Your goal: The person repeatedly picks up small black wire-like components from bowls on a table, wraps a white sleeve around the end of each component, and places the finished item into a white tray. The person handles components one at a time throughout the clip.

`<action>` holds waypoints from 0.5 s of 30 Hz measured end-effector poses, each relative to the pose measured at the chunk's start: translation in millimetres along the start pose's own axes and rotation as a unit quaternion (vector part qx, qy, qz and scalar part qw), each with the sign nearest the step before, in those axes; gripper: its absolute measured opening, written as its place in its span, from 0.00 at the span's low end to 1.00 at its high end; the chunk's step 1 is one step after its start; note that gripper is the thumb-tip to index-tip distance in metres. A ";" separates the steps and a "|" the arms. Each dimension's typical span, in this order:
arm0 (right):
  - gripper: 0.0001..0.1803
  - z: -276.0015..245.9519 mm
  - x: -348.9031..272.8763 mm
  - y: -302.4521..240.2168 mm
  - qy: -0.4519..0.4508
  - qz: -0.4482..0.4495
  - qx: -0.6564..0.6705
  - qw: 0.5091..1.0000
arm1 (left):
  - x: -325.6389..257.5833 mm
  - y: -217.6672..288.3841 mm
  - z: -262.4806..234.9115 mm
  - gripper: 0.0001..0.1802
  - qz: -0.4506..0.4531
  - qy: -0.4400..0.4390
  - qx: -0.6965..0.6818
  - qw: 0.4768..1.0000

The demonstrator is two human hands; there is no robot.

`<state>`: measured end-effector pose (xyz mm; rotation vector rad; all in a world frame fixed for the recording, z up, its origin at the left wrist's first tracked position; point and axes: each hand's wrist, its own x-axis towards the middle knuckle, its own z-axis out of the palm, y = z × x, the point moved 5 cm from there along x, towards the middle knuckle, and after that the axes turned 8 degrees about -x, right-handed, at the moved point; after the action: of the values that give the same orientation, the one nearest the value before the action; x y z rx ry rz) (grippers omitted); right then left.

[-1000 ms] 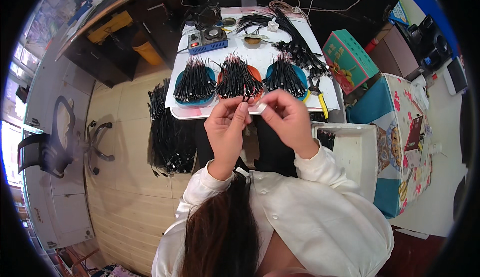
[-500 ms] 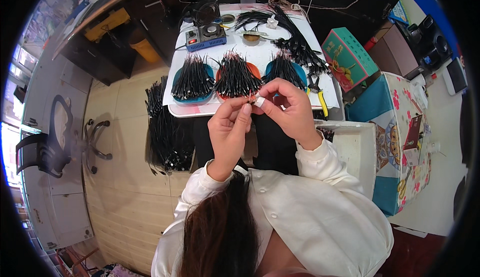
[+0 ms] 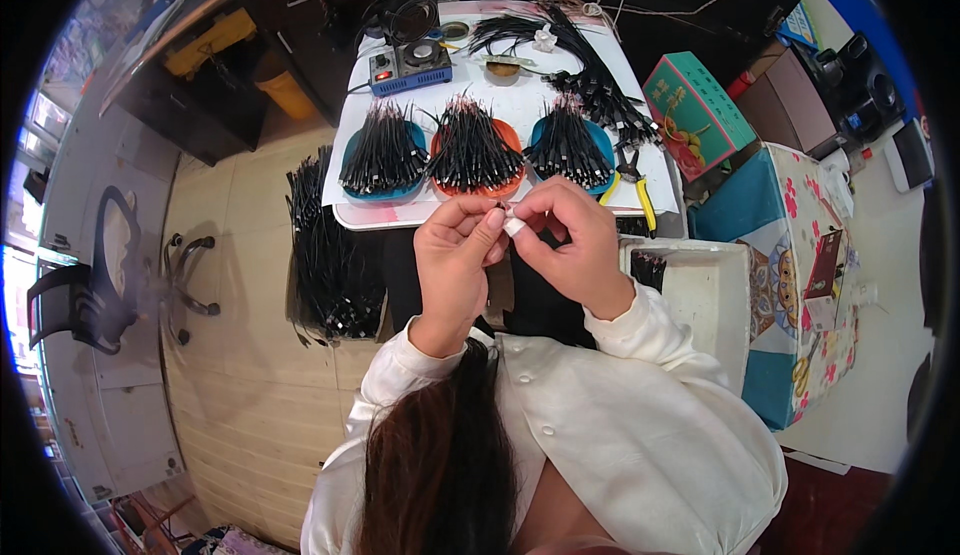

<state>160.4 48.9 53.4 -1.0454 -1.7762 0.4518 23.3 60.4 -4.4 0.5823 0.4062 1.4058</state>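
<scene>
In front of the table edge, the fingertips of both hands meet around a tiny dark and reddish wire end (image 3: 502, 207), mostly hidden by the fingers. My left hand (image 3: 452, 263) pinches it between thumb and forefinger. My right hand (image 3: 575, 245) pinches at the same spot, with a white wrap (image 3: 513, 227) around its thumb. Just beyond stand a blue tray (image 3: 375, 193), an orange tray (image 3: 510, 140) and another blue tray (image 3: 603, 142). Each is heaped with short black cables (image 3: 470, 145) whose thin reddish wire ends point away from me.
Yellow-handled cutters (image 3: 643, 205) lie on the white table (image 3: 365, 217), right of the trays. Behind are a blue heating unit (image 3: 410, 75), a round pot (image 3: 502, 70) and more black cables (image 3: 600, 95). A white foam box (image 3: 705, 290) stands right; bundled cables (image 3: 335, 265) sit low left.
Both hands stay together at nearly the same place. The fingertips have closed further over the wire end, and the right thumb has dipped slightly. The view has shifted a little.
</scene>
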 end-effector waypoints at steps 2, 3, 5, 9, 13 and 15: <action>0.07 -5.6 4.4 5.8 -0.030 0.007 0.043 0.999 | -1.1 2.0 1.5 0.04 -0.011 -0.012 -0.001 1.000; 0.06 -8.8 10.2 10.9 -0.022 0.009 0.114 0.993 | -2.3 3.3 1.6 0.04 -0.018 -0.010 0.015 1.000; 0.06 -10.9 16.5 25.4 -0.040 0.101 0.195 0.975 | -3.2 5.5 2.8 0.03 -0.030 -0.013 0.030 0.999; 0.07 -2.6 24.1 31.6 -0.209 0.152 0.204 0.944 | -3.6 5.9 6.0 0.03 -0.042 -0.019 0.032 0.998; 0.06 0.7 27.8 31.1 -0.263 0.170 0.174 0.934 | -5.0 6.8 4.3 0.03 -0.010 0.009 0.128 0.992; 0.06 1.4 27.2 32.1 -0.254 0.180 0.162 0.937 | -5.9 7.3 3.6 0.05 0.005 0.011 0.152 0.988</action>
<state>169.7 89.3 45.7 -1.0770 -1.8546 1.2958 18.8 54.6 2.4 0.8178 0.6432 1.3699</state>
